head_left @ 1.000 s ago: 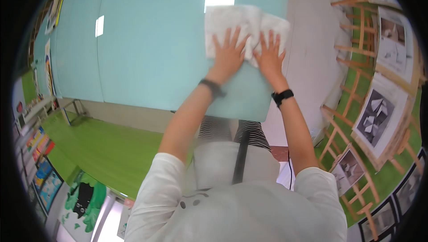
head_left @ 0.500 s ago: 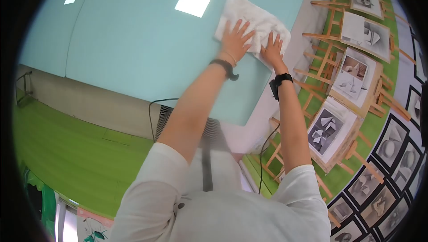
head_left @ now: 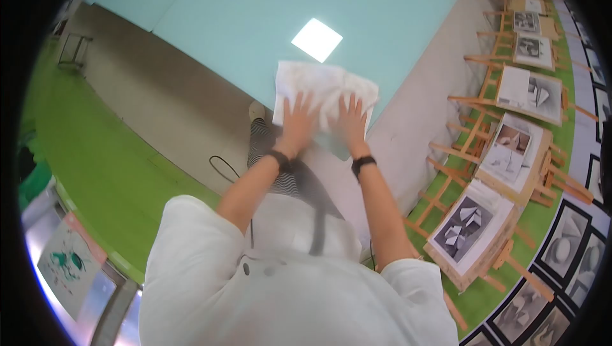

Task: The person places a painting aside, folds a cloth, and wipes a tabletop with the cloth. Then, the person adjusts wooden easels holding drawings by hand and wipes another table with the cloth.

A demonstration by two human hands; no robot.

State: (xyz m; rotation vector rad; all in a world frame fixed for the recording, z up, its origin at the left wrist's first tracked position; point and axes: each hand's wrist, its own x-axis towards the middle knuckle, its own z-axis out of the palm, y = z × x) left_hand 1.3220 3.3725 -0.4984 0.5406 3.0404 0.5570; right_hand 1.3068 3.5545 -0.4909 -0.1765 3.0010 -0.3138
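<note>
A white cloth [head_left: 312, 81] lies spread over the near corner of a pale blue-green tabletop [head_left: 255, 21]. My left hand [head_left: 298, 123] presses on its left part, fingers spread and palm down. Beside it, my right hand [head_left: 349, 122] lies flat on the cloth's right part, its fingers apart too. Both hands are a little smeared by motion. A dark band circles each wrist. Part of the cloth hangs past the table's edge at the left.
Several wooden easels with drawings [head_left: 465, 228] line the right side on a green floor strip. Framed pictures [head_left: 561, 244] stand beyond them. A black cable [head_left: 223, 164] hangs near my left arm. A small metal frame [head_left: 75, 51] stands at far left.
Both hands have drawn the cloth toward me, from farther in on the tabletop to its near corner. The view has shifted, showing more of the table's far side and the floor.
</note>
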